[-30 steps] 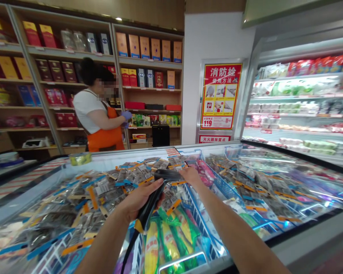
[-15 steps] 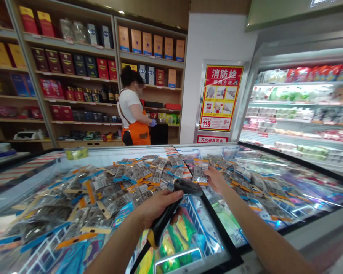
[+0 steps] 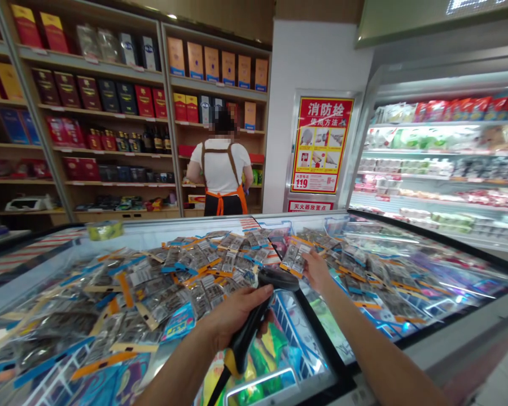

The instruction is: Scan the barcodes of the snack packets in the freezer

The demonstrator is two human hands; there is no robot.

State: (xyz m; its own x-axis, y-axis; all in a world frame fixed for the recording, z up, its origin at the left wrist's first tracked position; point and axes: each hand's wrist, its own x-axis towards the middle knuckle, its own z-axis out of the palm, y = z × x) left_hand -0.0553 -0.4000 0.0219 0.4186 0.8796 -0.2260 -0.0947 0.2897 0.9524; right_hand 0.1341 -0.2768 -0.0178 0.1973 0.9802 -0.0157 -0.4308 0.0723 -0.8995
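My left hand (image 3: pixel 241 316) is wrapped round the handle of a black and yellow barcode scanner (image 3: pixel 278 278), its head pointing right and its cable running down. My right hand (image 3: pixel 317 270) pinches the right side of a small clear packet (image 3: pixel 295 255) with orange ends and a printed label, held tilted just beyond the scanner head. Many similar packets (image 3: pixel 203 254) with orange or blue ends lie heaped on the freezer's glass top left of the scanner. More packets (image 3: pixel 364 265) are spread to the right of my right hand.
Under the glass of the chest freezer (image 3: pixel 322 332) are wire baskets and colourful bags. A roll of tape (image 3: pixel 105 230) sits at its far left. Behind, a person (image 3: pixel 220 169) in an orange apron stands at shelves of boxes. A lit display fridge (image 3: pixel 440 169) stands at the right.
The packet in my right hand has tilted and shifted slightly. The person behind has turned their back and moved right. The view has shifted a little.
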